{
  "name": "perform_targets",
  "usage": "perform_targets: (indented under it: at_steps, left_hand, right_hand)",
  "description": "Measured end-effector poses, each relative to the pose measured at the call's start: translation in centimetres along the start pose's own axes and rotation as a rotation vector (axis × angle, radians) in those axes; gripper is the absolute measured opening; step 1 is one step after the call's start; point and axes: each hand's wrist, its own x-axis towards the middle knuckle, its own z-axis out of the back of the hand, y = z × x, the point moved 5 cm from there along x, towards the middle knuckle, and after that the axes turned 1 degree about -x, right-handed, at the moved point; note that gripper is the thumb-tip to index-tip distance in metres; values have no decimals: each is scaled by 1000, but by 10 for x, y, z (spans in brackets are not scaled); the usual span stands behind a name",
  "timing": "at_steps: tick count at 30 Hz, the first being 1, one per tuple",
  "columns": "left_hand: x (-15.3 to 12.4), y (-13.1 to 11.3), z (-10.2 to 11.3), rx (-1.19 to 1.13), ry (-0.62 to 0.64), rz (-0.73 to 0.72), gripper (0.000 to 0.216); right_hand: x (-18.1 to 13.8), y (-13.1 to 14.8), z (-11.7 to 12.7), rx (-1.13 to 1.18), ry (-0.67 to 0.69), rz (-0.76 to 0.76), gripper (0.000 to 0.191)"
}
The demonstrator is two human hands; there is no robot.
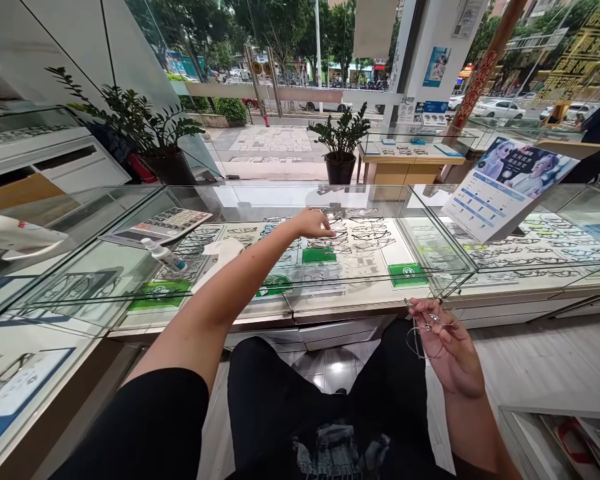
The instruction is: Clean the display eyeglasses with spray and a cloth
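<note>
I sit behind a glass display case (pixel 430 267) with rows of eyeglass frames (pixel 365 235) laid out inside. My left hand (pixel 314 223) reaches far into the case, palm down, fingers bent over the frames in the middle rows; whether it grips one is unclear. My right hand (pixel 447 350) stays near my lap, in front of the case's edge, fingers closed on a thin wire-rimmed pair of glasses (pixel 423 330).
A small spray bottle (pixel 164 256) and a white cloth (pixel 220 257) lie on the glass at left. A tilted advertising board (pixel 505 187) stands on the case at right. Green brand tags (pixel 407 273) lie among the frames. Potted plants (pixel 341 143) stand behind.
</note>
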Motion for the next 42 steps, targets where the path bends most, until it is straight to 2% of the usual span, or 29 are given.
perform_targets:
  at_steps: [8, 14, 20, 24, 27, 33, 37, 42]
  left_hand:
    - [10, 1, -1, 68, 14, 42, 69]
    - [17, 5, -4, 140, -36, 43, 65]
    - [18, 8, -5, 101, -54, 66, 66]
    - [12, 2, 0, 114, -81, 44, 60]
    - [0, -8, 7, 99, -129, -27, 59]
    - [-29, -29, 1, 33, -51, -125, 68]
    - [-31, -29, -7, 56, -29, -111, 71]
    - [-21, -18, -14, 49, -58, -89, 76]
  right_hand:
    - [-3, 0, 2, 0, 1, 1, 12]
    - [-4, 0, 5, 1, -1, 2, 14]
    - [-4, 0, 7, -2, -3, -4, 13]
    - [-4, 4, 8, -3, 1, 10, 14]
    - [-4, 5, 10, -1, 0, 12, 14]
    - [-4, 3, 11, -4, -1, -8, 12]
    - [-2, 2, 7, 12, 10, -1, 14]
    - [0, 1, 3, 18, 11, -7, 14]
